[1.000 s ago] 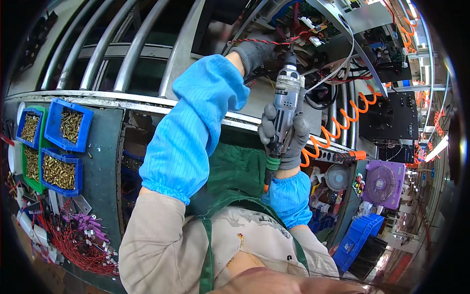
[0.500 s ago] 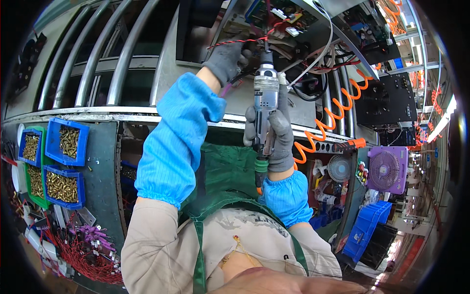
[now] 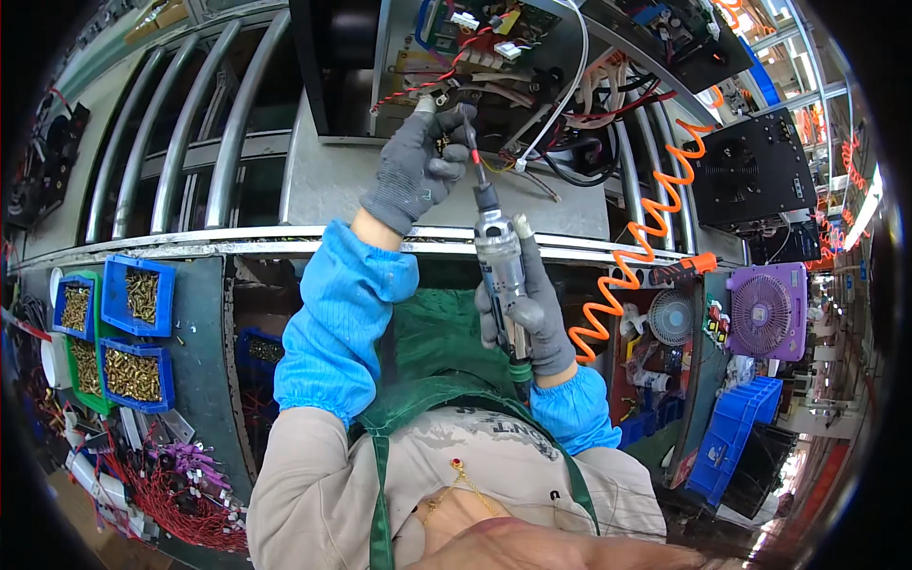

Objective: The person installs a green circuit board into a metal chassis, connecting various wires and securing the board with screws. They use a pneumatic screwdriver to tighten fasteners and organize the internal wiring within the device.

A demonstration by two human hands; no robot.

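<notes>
A grey-gloved right hand of mine [image 3: 543,313] grips a silver air screwdriver [image 3: 501,258], its fingers wrapped round the body. The long bit [image 3: 477,163], with a red band, points up and away. My left hand [image 3: 408,173], in a grey glove, is closed at the bit's tip, thumb and fingers bent together. Small brass-coloured bits show between its fingers, too small to name. A cable lug [image 3: 441,99] stands just beyond the left fingertips. Behind them lies an open metal housing [image 3: 380,76] with wires and a green circuit board [image 3: 532,17].
Metal rollers [image 3: 233,114] run on the left. Blue bins [image 3: 169,285] of brass screws and red wire bundles [image 3: 185,499] lie at lower left. An orange coiled hose [image 3: 646,228] hangs at right, near a purple fan [image 3: 760,313] and a black panel unit [image 3: 750,176].
The screwdriver has come back out of the housing, toward me, its tip tilting left. My left hand has moved slightly nearer and now meets the bit's tip with fingers closed.
</notes>
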